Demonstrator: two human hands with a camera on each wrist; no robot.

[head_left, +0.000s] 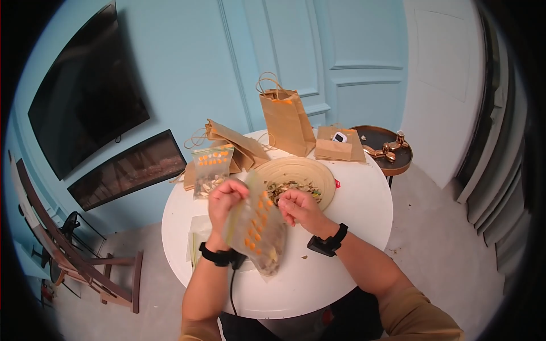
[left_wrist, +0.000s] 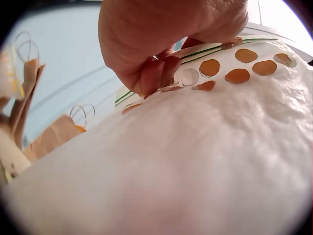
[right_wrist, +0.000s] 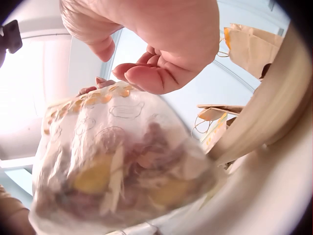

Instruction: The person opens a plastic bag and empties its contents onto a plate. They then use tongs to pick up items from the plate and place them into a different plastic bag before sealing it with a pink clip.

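My left hand (head_left: 224,207) pinches the zip edge of a clear bag (head_left: 259,233) with orange spots; it hangs tilted above the white table's near part. In the left wrist view the thumb and fingers of that hand (left_wrist: 166,34) meet at the green zip line of the bag (left_wrist: 171,152). Dried pieces, some yellow, fill the bottom of the bag (right_wrist: 117,166) in the right wrist view. Beside its upper part is my right hand (right_wrist: 151,41), fingers loosely curled, thumb apart, holding nothing; whether it touches the bag I cannot tell.
Behind the hands, a round woven mat (head_left: 323,177) bears scattered dried bits (head_left: 310,188). A second spotted bag (head_left: 211,165) stands at the left. Brown paper bags (head_left: 287,122) and a small white device (head_left: 340,137) are at the back of the white table (head_left: 358,227). A side table (head_left: 396,170) adjoins.
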